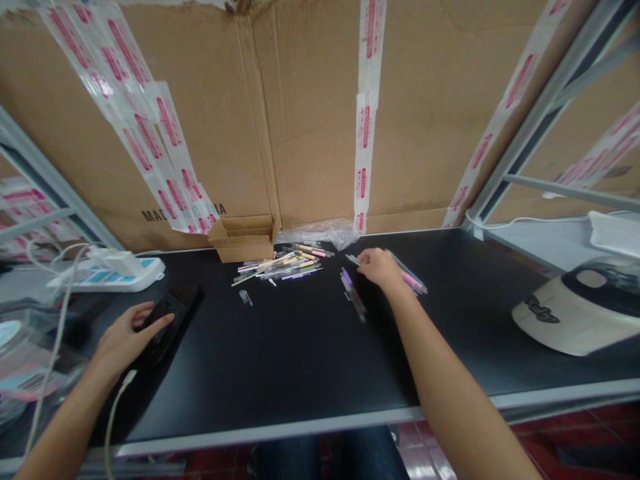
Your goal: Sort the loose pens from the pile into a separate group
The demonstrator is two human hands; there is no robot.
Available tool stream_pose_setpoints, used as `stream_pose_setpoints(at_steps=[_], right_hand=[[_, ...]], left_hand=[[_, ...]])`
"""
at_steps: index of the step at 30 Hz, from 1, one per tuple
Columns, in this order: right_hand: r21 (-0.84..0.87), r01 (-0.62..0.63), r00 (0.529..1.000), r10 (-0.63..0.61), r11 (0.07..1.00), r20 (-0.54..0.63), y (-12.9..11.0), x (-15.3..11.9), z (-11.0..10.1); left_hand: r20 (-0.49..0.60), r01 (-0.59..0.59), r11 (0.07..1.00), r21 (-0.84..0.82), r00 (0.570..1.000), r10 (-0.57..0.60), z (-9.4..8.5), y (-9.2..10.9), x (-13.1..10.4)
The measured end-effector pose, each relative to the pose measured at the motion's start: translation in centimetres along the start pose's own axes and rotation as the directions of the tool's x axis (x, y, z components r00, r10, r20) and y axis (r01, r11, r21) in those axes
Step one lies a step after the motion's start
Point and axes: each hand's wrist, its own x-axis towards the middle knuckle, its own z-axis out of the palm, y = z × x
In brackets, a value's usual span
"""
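At the left, my left hand (127,337) has its thumb and fingers around the near side of a black smartphone (176,308); part of the phone is hidden beneath it. My right hand (379,267) is closed at the fingertips on a slim clear pen (353,259) over the black table. Beside that hand, partly covered by it, lie several pink and purple pens (414,280). Just left of the wrist is a small group of purple and dark pens (354,297). A loose heap of pens (287,263) in several colours lies farther left.
An open cardboard box (245,248) and crumpled clear plastic (325,233) stand against the cardboard wall (315,133). Small clear pieces (245,297) lie nearby. A power strip (115,272) and charging cable (117,407) are left; a white cap (565,317) sits right.
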Motion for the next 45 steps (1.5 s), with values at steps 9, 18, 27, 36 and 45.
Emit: stream_pose_setpoints(at_steps=[9,18,27,36,45], right_hand=[[0.006,0.018,1.000,-0.018,1.000,-0.012,0.2,0.2,0.2],[-0.033,0.036,0.999,-0.036,0.999,-0.008,0.4,0.4,0.3],[-0.024,0.055,0.998,-0.055,0.998,0.006,0.6,0.3,0.2],[0.086,0.636,0.772,-0.633,0.767,-0.055,-4.3,-1.8,1.2],[-0.025,0.687,0.726,-0.687,0.726,-0.034,-6.7,-3.1,3.4]], left_hand=[[0.202,0.035,0.964,-0.263,0.979,0.019,-1.3,-0.6,-1.3],[0.133,0.164,0.893,-0.420,0.984,-0.118,-2.3,2.7,-3.6],[0.055,0.234,0.855,-0.464,0.970,-0.236,-1.8,4.4,-3.6],[0.063,0.191,0.888,-0.418,0.981,-0.181,-1.7,3.0,-2.3],[-0.005,0.153,0.943,-0.296,0.987,-0.162,-3.3,5.3,-4.7]])
